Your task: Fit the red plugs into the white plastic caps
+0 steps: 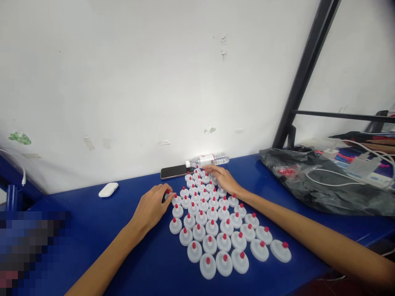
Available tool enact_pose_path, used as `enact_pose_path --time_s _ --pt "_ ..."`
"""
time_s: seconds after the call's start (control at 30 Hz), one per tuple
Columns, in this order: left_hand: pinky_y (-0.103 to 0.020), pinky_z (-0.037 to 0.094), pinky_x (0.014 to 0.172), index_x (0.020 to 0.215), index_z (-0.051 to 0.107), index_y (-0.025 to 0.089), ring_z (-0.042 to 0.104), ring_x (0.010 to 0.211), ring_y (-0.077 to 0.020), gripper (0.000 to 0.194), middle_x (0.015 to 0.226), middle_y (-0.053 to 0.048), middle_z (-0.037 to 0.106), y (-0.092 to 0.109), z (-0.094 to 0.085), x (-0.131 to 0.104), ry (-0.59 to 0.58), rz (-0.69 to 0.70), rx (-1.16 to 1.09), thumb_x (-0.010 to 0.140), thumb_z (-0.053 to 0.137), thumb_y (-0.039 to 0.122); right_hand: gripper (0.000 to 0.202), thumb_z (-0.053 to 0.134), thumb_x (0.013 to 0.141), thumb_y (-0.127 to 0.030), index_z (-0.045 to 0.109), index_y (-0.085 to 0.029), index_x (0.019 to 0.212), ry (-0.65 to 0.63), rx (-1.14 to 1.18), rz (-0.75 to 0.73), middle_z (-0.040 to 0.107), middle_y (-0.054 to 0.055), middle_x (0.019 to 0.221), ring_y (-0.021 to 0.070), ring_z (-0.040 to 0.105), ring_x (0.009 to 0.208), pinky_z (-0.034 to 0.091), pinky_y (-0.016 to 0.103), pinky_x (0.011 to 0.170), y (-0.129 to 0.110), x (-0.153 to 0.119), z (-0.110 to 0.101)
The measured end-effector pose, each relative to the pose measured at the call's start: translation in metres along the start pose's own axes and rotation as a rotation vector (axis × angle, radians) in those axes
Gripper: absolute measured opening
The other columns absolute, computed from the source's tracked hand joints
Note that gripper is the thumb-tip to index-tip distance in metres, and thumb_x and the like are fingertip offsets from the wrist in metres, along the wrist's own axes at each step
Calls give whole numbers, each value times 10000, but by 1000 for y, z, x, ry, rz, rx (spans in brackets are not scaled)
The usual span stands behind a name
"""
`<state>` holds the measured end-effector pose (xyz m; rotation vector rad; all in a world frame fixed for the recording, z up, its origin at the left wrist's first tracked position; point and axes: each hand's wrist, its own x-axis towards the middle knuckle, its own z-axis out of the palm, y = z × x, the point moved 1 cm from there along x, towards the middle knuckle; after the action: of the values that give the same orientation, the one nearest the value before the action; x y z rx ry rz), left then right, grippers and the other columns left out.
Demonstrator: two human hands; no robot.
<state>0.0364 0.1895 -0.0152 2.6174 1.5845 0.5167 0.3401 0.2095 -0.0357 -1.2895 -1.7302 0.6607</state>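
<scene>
Many round, whitish, translucent plastic nozzle lids with red tips stand upright in close rows on the blue tabletop. At the left edge of the group, my left hand has its thumb and fingers closed around one nozzle lid, partly hidden by them. On the far right side, my right hand reaches over the back lids with its fingers stretched out. Its fingertips are at a lid near the back; the thumb is mostly hidden.
Behind the lids lie a phone and a clear water bottle on its side against the wall. A white earbud case is at left. At right, a black plastic bag with cables lies by a dark metal post.
</scene>
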Motion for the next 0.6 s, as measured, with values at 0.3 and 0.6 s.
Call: enact_pose_path --time_s 0.3,0.6 --pt "-430 604 904 1178 681 177 707 1015 -208 264 1148 -65 721 3 -1 -2 15 -5 22 1022 642 386 302 645 1048 -376 667 -220 1305 1 0 22 656 103 1381 254 671 1177 568 488 1011 -3 -1 0" --pt "-407 606 871 1141 689 175 704 971 -194 255 1133 -60 718 0 -2 0 -3 -8 16 1020 645 395 296 639 1052 -377 666 -220 1302 4 13 40 665 100 1357 239 687 1126 591 460 968 0 0 0"
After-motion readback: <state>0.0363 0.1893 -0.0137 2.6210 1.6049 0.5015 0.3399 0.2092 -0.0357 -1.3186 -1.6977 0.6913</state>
